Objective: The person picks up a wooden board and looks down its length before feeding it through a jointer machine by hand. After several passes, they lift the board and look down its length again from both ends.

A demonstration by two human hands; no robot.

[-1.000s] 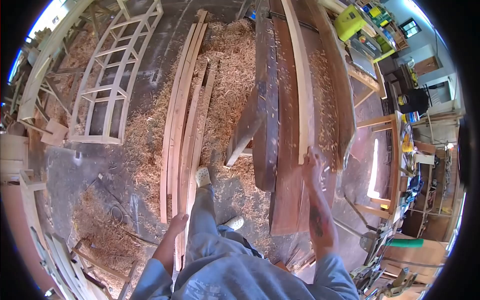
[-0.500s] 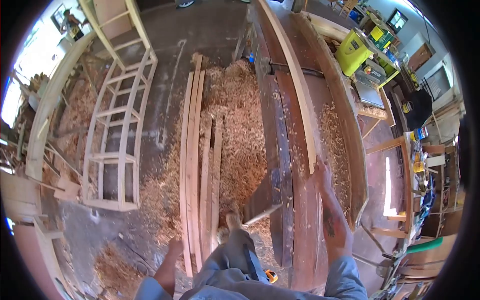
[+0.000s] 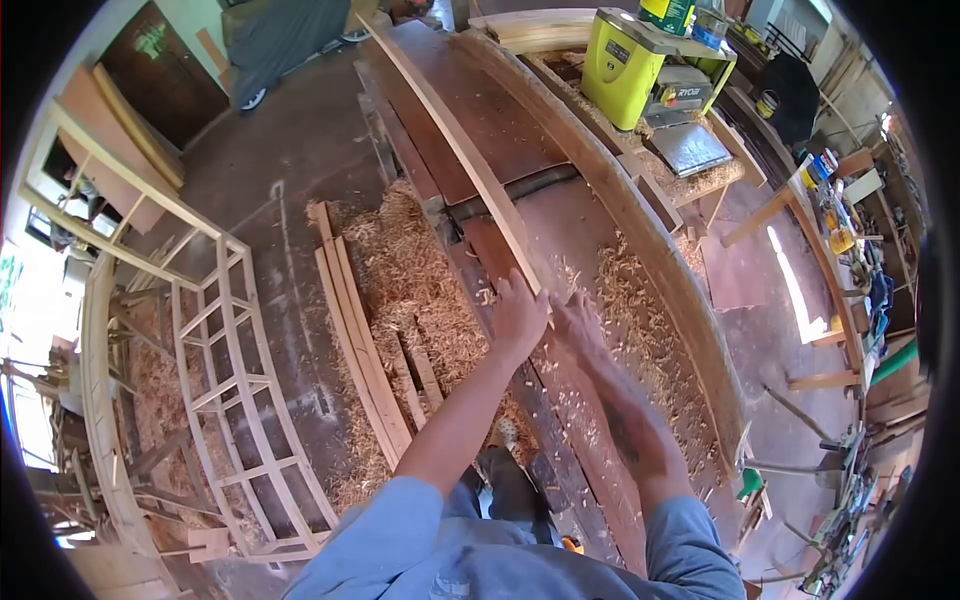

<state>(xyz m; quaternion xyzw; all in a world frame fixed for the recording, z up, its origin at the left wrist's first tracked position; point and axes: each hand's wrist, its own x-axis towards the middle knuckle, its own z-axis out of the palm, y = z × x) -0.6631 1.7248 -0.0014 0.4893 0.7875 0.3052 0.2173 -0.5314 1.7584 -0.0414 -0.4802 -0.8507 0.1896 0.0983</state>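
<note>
A long pale wooden strip [image 3: 468,163] runs away from me over the dark reddish-brown workbench [image 3: 590,230]. Its near end lies between my two hands. My left hand [image 3: 520,318] is closed around the strip from the left side. At the right of the same end, my right hand [image 3: 580,328] grips it, fingers partly hidden. The two hands are close together, low over the bench top. Wood shavings [image 3: 630,300] are scattered on the bench around them.
A lime-green Ryobi planer [image 3: 625,70] stands beyond the bench's raised edge beam [image 3: 640,190]. On the floor to the left, several wooden strips [image 3: 350,330] lie among heaped shavings [image 3: 410,250]. A ladder-like wooden frame [image 3: 240,370] stands farther left.
My left hand has come up from low on the left to the strip's near end. My right hand still holds that end. The view has turned to the right.
</note>
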